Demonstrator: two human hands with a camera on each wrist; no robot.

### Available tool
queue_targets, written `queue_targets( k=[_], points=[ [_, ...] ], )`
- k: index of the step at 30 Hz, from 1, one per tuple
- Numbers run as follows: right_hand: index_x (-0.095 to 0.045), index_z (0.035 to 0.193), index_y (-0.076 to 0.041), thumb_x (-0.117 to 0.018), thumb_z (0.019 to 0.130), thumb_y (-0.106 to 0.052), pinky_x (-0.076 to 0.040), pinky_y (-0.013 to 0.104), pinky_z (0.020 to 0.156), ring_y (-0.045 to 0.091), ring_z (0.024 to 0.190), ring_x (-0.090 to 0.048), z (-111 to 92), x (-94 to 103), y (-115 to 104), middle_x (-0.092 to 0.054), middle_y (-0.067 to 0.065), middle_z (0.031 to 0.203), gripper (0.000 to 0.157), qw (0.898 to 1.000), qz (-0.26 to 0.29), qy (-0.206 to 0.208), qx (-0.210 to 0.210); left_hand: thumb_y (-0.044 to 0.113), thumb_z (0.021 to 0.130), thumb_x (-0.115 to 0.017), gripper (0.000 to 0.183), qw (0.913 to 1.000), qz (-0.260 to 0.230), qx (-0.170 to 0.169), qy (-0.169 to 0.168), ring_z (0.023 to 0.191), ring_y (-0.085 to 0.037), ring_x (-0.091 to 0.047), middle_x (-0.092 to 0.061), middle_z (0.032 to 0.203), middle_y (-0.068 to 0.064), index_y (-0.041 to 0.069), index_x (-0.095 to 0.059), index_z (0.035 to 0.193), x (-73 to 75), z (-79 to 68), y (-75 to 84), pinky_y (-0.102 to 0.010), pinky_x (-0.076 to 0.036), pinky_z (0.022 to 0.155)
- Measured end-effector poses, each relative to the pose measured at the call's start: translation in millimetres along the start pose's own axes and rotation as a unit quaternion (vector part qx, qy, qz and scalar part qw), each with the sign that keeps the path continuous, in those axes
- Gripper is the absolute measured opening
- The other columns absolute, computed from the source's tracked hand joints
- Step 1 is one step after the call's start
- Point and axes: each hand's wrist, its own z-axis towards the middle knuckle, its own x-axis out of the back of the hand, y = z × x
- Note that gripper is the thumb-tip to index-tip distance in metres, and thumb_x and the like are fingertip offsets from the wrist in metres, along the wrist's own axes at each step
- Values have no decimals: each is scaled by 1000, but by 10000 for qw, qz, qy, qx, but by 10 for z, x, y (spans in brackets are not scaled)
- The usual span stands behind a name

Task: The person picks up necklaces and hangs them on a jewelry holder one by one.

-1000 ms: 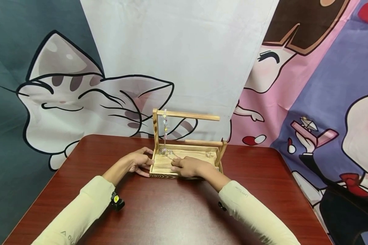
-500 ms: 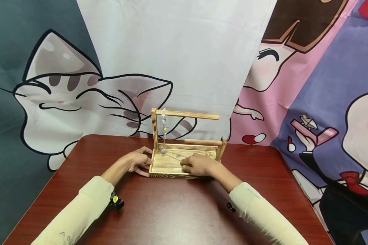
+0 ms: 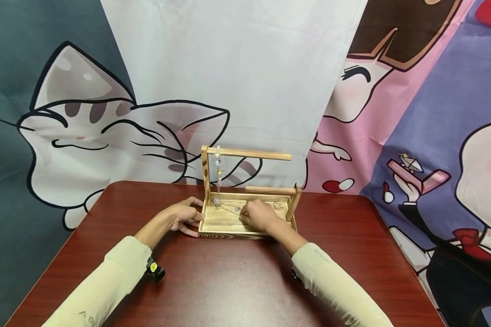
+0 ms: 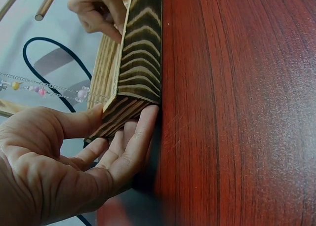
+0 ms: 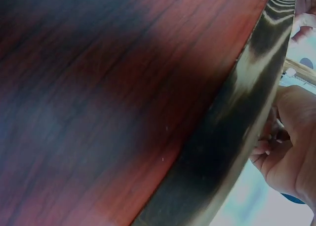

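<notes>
A wooden jewelry stand has a shallow tray (image 3: 221,222) with two raised bars. My left hand (image 3: 185,215) grips the tray's left end; in the left wrist view its thumb is at the rim and its fingers are against the outer side. My right hand (image 3: 262,215) reaches into the tray from the front, fingers curled downward and pinching at a chain necklace (image 3: 229,209) that lies across the tray floor; its fingertips are partly hidden. A beaded chain (image 3: 218,172) with yellow and pink beads hangs from the upper bar (image 3: 249,154) near the left post.
A small piece of jewelry (image 3: 277,206) lies in the tray's right back corner, under the lower bar (image 3: 270,189). The stand sits on a glossy red-brown table (image 3: 229,281). Behind the table hangs a printed cartoon cloth (image 3: 245,81).
My right hand moved right along the tray as the necklace stretched out, then came slightly back left, its fingers pointing down. The left hand keeps its hold on the tray.
</notes>
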Motion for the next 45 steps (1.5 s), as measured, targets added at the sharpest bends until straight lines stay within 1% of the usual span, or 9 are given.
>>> queue_targets(
  k=[3,11,17,22,24,27,32,40,45],
  points=[
    [-89,88,-32,-85,99,-35,-65,34,69,6,79,-70,141,-320,236,-81,-13,88,13,9999,6,168,-37,-1,111,-61,57,10000,-10,6,2,101,-29,-75,-72,112,-19,7,-31,159,-8,-8,-4,-54,-74,85],
    [-69,66,-31,-72,86,-15,-55,32,57,11,67,-60,194,-409,202,-67,-11,71,25,9993,-168,255,232,-1,111,-61,58,10000,-8,-22,-3,102,-29,-75,-72,113,-20,7,-30,159,4,-11,0,-54,-74,85],
    [-61,77,-29,-66,101,-25,-56,34,65,11,76,-59,140,-299,81,-61,-9,80,26,9983,3,-495,-322,-1,111,-61,58,10000,-12,-4,-1,103,-30,-75,-71,114,-20,7,-30,160,12,-14,-2,-55,-73,86],
    [-70,93,-14,-61,111,-24,-61,36,81,19,86,-66,36,59,-153,-72,3,90,23,9842,1320,-850,-821,-1,111,-60,58,10000,-32,-12,-11,104,-29,-74,-70,114,-19,7,-30,160,14,-12,-4,-55,-73,87],
    [-73,103,-6,-63,111,-19,-60,34,81,18,89,-66,-26,251,-286,-78,10,101,18,9663,2115,-892,-1166,-1,111,-60,58,10000,-43,-16,-3,104,-29,-74,-70,114,-19,7,-30,160,17,-10,-5,-55,-73,87],
    [-77,111,0,-67,109,-15,-51,24,65,11,74,-58,-109,477,-426,-80,14,109,18,9238,3269,-868,-1791,-1,111,-61,59,10000,-45,-18,7,103,-29,-74,-70,113,-19,7,-30,160,20,-4,-6,-55,-73,87],
    [-76,128,2,-67,111,-16,-32,18,44,1,51,-42,-173,558,-435,-72,2,85,27,8535,4562,-643,-2437,-2,111,-61,58,10000,-38,8,9,101,-29,-74,-70,112,-19,7,-30,160,19,4,-8,-55,-73,86],
    [-72,136,5,-72,110,-20,-29,17,43,3,50,-32,-268,675,-486,-49,-11,65,36,7945,5451,-305,-2660,-2,111,-61,58,10000,-7,18,-8,102,-29,-75,-71,113,-20,6,-30,160,13,7,-5,-55,-73,86],
    [-74,127,3,-76,108,-22,-28,17,43,3,49,-32,-331,728,-586,-40,-14,59,31,7722,5671,17,-2865,-1,111,-61,59,10000,-23,24,-27,103,-30,-75,-71,114,-20,7,-30,160,14,18,-3,-55,-74,87]
  ],
)
